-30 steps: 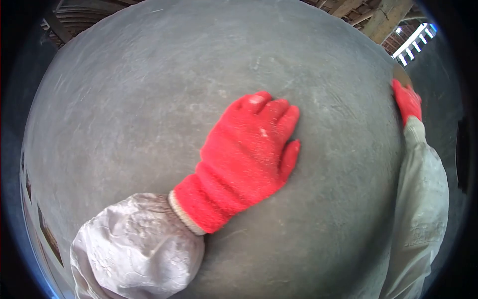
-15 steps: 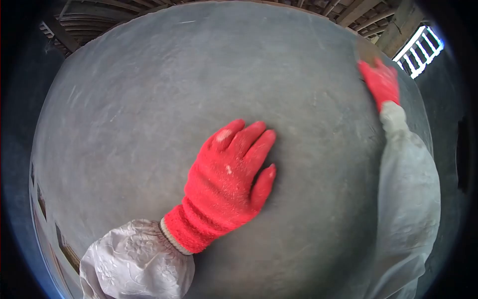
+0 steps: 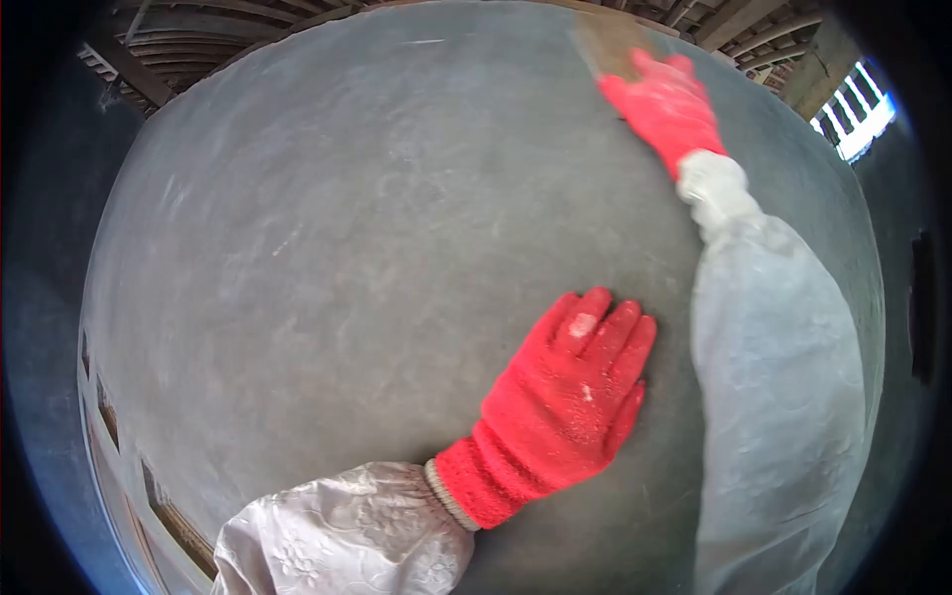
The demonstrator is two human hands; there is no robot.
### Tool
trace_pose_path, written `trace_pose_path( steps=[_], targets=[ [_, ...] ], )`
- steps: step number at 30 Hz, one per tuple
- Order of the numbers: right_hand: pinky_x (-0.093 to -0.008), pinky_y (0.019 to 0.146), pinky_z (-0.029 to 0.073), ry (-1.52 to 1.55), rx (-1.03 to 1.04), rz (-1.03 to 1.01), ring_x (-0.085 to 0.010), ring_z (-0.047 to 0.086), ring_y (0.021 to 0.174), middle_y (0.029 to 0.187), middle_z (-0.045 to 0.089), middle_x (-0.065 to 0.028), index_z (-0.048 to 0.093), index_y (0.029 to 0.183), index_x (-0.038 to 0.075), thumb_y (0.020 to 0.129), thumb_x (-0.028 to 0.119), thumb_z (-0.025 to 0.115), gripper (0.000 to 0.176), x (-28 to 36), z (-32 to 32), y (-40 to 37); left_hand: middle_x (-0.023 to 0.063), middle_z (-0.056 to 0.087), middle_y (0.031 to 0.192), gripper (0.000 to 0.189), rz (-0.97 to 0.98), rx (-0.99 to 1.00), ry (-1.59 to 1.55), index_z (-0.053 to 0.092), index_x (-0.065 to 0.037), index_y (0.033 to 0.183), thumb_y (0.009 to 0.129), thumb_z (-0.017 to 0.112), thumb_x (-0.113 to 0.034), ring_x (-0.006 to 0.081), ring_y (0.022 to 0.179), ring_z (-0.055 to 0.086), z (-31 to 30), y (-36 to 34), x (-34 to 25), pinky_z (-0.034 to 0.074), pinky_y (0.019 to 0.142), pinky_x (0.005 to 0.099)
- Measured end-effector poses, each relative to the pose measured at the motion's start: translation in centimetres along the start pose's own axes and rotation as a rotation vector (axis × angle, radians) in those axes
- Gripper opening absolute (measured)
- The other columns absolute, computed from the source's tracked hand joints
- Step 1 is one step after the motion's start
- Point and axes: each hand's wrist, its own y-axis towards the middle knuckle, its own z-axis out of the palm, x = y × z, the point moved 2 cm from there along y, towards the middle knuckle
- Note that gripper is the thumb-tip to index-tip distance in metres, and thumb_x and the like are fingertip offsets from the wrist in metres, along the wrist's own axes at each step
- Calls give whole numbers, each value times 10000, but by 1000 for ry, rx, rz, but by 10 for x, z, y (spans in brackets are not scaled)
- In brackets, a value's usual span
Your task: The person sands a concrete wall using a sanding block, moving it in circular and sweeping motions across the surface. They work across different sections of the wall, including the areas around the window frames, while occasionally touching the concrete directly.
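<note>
A broad smooth grey panel (image 3: 347, 218) with faint pale streaks and scuffs fills most of the view. Low on it, right of the middle, my left hand (image 3: 560, 402) in a red coated glove lies flat, fingers stretched out, with nothing in it. My right hand (image 3: 672, 109), in a matching red glove, reaches up near the panel's top edge. At its fingers is a flat brown piece (image 3: 607, 42), smeared by motion and pressed against or close to the panel. Its exact kind cannot be made out.
Wooden roof beams (image 3: 198, 45) show above the panel's top edge. A bright barred opening (image 3: 855, 114) is at the upper right. Along the lower left runs a frame with narrow gaps (image 3: 174, 521). Dark walls (image 3: 50, 248) stand at the sides.
My right hand has swept left and up along the panel with the brown piece. My left hand now appears farther right and lower, still flat. The view has shifted slightly.
</note>
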Motion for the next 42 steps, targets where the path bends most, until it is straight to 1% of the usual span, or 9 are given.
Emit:
trace_pose_path(
  steps=[4,7,11,15,19,25,34,37,42],
  targets=[
    [-457,1068,359,-261,52,174,-380,414,1314,1358,503,-251,522,1357,95,823,571,530,715,-115,-14,14,185,579,1197,501,29,-90,-81,576,18,1232,774,668,-164,371,1150,517,3,-6,-4,429,1006,481],
    [-442,1076,347,-361,73,548,-409,419,1306,1399,485,-206,569,1288,96,844,611,497,684,-133,-31,17,200,581,1190,475,36,-99,-102,582,46,1205,784,649,-163,368,1148,520,4,-8,-5,429,1005,487],
    [-473,1034,379,-107,-5,229,-406,461,1251,1288,508,-309,611,1182,87,826,572,528,607,-17,-9,18,209,577,1199,444,120,-41,-41,582,80,1176,802,609,-157,376,1154,519,0,-8,-7,416,1018,501],
    [-450,1036,397,32,106,9,-409,457,1250,1380,443,-242,552,1327,132,830,529,560,636,130,16,3,212,579,1187,435,153,12,-85,596,80,1134,780,574,-171,400,1140,517,16,-22,-8,399,1027,500],
    [-476,1014,411,59,27,-108,-422,495,1205,1332,485,-231,572,1273,107,829,527,557,611,118,21,5,223,596,1127,399,45,-76,-472,633,44,1035,757,547,-229,411,1072,540,45,-29,-12,402,990,511],
    [-457,1054,370,-267,39,372,-387,444,1279,1348,484,-261,487,1394,123,839,573,535,716,-35,12,43,151,568,873,244,119,-198,-346,612,-41,761,670,603,-267,343,853,552,-14,-15,-4,432,718,418],
    [-479,924,468,205,29,-321,-384,562,1083,1160,553,-205,615,1166,118,812,479,616,505,207,26,-19,119,532,802,165,160,-225,-578,576,-56,788,716,642,-189,317,740,550,-34,-28,-4,427,603,404],
    [-476,924,471,221,37,-382,-380,574,1065,1170,544,-203,614,1170,119,809,483,622,512,215,27,-27,119,536,810,152,69,-200,-546,576,-53,802,731,643,-169,318,731,551,-52,-30,-5,431,599,405],
    [-467,934,470,-27,-70,84,-392,563,1114,1246,531,-218,605,1198,115,818,498,609,540,92,24,22,119,542,821,136,-33,-141,-470,575,-50,821,750,644,-143,319,718,552,-85,-66,24,435,594,406]
  ],
)
